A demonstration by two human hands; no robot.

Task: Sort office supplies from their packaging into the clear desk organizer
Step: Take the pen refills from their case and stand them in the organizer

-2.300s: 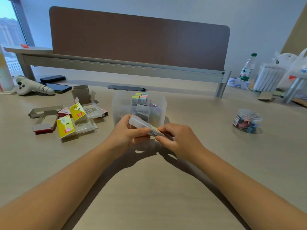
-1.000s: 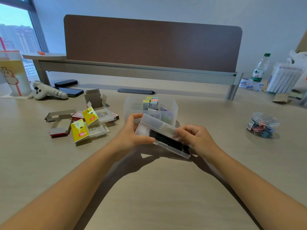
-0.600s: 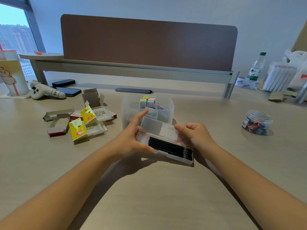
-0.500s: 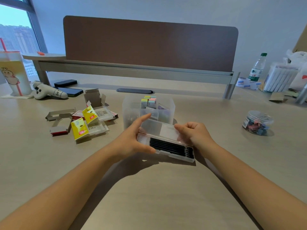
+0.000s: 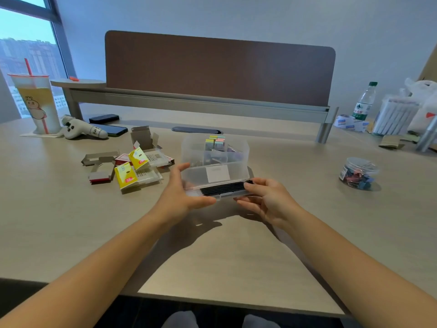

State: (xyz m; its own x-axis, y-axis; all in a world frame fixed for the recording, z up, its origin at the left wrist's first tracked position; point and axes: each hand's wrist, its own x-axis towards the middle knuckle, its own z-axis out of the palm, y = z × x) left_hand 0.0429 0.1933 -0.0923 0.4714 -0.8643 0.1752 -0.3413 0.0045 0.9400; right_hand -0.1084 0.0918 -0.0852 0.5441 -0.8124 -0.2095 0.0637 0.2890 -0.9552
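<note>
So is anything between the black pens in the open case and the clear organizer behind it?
Only the case's own raised lid, which stands between the black pens and the clear organizer. The organizer's top is open. The left hand and right hand hold the case's ends.

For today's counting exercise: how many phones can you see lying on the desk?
2. One dark phone lies far left near the divider's leg; the other phone lies just in front of it, beside the plush toy. Clutter could hide others.
</note>
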